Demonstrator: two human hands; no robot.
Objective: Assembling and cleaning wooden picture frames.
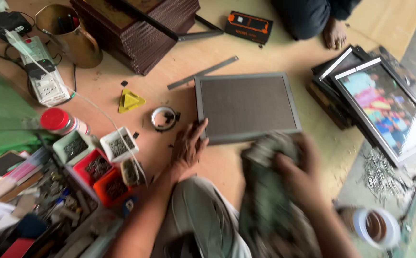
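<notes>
A grey picture frame [246, 106] lies face down on the wooden floor, its brown backing up. My left hand [187, 145] rests with its fingers spread on the frame's near left corner. My right hand [298, 174] grips a crumpled grey-green cloth [265, 191] just below the frame's near edge; the hand and cloth are blurred.
A stack of framed pictures [384, 102] lies to the right, a tape roll [163, 117] and a yellow triangle [130, 100] to the left. Small boxes of nails [98, 165] sit at near left, dark frames [138, 28] at the back. Another person's foot [334, 33] is at the top.
</notes>
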